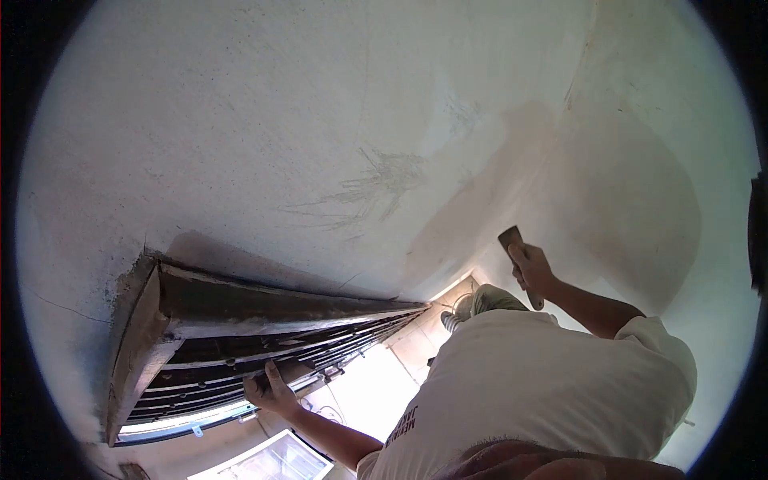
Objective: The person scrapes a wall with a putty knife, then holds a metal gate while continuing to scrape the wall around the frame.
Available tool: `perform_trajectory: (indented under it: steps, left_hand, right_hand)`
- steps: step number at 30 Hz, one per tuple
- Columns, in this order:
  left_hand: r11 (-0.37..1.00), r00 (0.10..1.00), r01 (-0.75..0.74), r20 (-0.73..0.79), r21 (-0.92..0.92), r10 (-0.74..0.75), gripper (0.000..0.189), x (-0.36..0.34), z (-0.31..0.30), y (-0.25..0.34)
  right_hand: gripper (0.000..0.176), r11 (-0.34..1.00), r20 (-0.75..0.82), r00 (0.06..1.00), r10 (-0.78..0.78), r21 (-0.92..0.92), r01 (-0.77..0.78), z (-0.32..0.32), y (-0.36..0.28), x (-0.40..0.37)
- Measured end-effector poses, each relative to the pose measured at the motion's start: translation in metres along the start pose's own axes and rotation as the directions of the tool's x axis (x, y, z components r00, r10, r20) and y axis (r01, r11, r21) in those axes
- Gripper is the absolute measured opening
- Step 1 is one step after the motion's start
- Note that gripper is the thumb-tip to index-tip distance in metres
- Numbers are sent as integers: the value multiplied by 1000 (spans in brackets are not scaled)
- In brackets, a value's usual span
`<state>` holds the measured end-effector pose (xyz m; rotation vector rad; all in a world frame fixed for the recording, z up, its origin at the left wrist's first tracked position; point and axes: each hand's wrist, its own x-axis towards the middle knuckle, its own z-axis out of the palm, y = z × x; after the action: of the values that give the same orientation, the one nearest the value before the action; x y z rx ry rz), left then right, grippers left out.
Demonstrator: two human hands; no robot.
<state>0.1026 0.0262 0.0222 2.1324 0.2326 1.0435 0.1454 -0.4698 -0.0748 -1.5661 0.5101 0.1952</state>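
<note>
In my right hand (pixel 534 270) is a scraper (pixel 510 238), its flat dark blade pointing up and left and its handle end showing below the fingers. My left hand (pixel 272 390) is closed on a dark flat blade-like tool (pixel 294 371) beside the barred window (pixel 232 352); its handle is hidden in the fingers. A pale plastered wall (pixel 240 120) fills the view above both hands, with a patch of scratch marks (pixel 384 180) near the middle. The scraper in my right hand is near the wall corner; contact with the wall cannot be made out.
The window's deep frame (pixel 240 300) juts out at the lower left, with rough plaster at its corner. My white shirt (pixel 544 376) fills the lower right. A bright glazed panel (pixel 272 462) shows at the bottom. Shadows lie on the wall at right.
</note>
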Motion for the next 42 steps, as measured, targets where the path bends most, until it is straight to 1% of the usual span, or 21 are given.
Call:
perform_trajectory:
  steps: [1, 4, 6, 9, 11, 14, 15, 16, 18, 21, 23, 24, 25, 28, 31, 33, 35, 36, 38, 39, 42]
  left_hand:
    - [1000, 1000, 4, -7, 23, -3, 27, 0, 0, 0]
    - [998, 1000, 5, -11, 63, -4, 31, -1, 1, 3]
    - [999, 1000, -22, 15, 46, 21, 30, 2, 1, 6]
    - [997, 999, 41, 19, -71, -40, 27, -1, 0, -4]
    - [998, 1000, 31, -2, -55, -31, 26, -2, 0, -6]
    - [999, 999, 28, 22, -30, -27, 26, 0, 0, -4]
    - [999, 999, 32, 41, -19, -31, 25, 0, -1, -3]
    - [999, 999, 39, 38, -8, -39, 25, -2, -3, -5]
    - [999, 999, 42, 26, 12, -43, 25, -2, -2, -9]
    - [999, 1000, 28, -16, 25, -27, 25, -2, 1, -3]
    - [999, 999, 31, -11, -21, -31, 26, -1, 2, 1]
    - [998, 999, 33, -10, -44, -34, 26, 0, 3, 2]
    - [998, 999, 44, -5, -55, -44, 26, 0, 2, -1]
    - [996, 997, 70, 23, -60, -69, 25, -3, -1, -7]
    - [999, 998, 49, 37, -17, -48, 24, 1, -2, 0]
    - [1000, 999, 17, 50, 24, -18, 24, 3, -2, 11]
    - [998, 999, 48, 20, -45, -47, 25, 2, 1, 8]
    - [994, 998, 65, 2, -82, -65, 25, 2, 3, 7]
    - [998, 998, 56, 13, -22, -56, 25, 2, 3, 12]
    - [997, 997, 77, 30, -2, -77, 25, 1, -1, 6]
    - [996, 996, 82, 38, 43, -84, 25, 0, -4, -1]
  right_hand:
    - [34, 1000, 63, 998, 16, 8, -17, 0, -1, -2]
    - [35, 996, 18, 996, -83, 28, 82, 15, -60, 17]
    - [35, 991, 38, 995, -92, 97, 88, 11, -54, 14]
    - [37, 996, 10, 998, -60, 64, 60, 5, -32, 1]
    - [38, 1000, -12, 1000, -9, 12, 9, 1, -7, -2]
    - [39, 993, 4, 998, -66, -99, 66, 4, -12, 9]
    - [39, 989, 0, 994, -107, -106, 106, 8, -40, 15]
    - [38, 972, 28, 972, -233, -8, 234, 13, -68, 19]
    - [38, 960, 20, 960, -280, 20, 280, 15, -75, 14]
    - [37, 986, 1, 988, -152, -62, 152, 8, -43, 3]
    - [36, 998, 36, 997, -62, -23, 63, 1, -7, 1]
    - [35, 1000, 57, 998, -18, -6, 19, 4, -10, -3]
    - [37, 995, 41, 998, -49, -88, 52, 5, -16, 2]
    - [33, 958, 40, 958, -285, -20, 286, 10, -76, 20]
    - [33, 968, 26, 971, -238, 84, 235, 12, -84, 4]
    - [34, 986, 22, 986, -164, 1, 164, 8, -52, 0]
    - [36, 998, 58, 996, -63, -27, 65, -1, -12, -1]
    - [36, 995, 48, 995, -87, -52, 90, 0, -16, 1]
    - [37, 985, 29, 991, -128, -109, 130, 6, -43, 3]
    - [37, 985, 0, 986, -165, -49, 164, 11, -79, 2]
    - [35, 984, 24, 984, -176, 4, 176, 4, -71, 1]
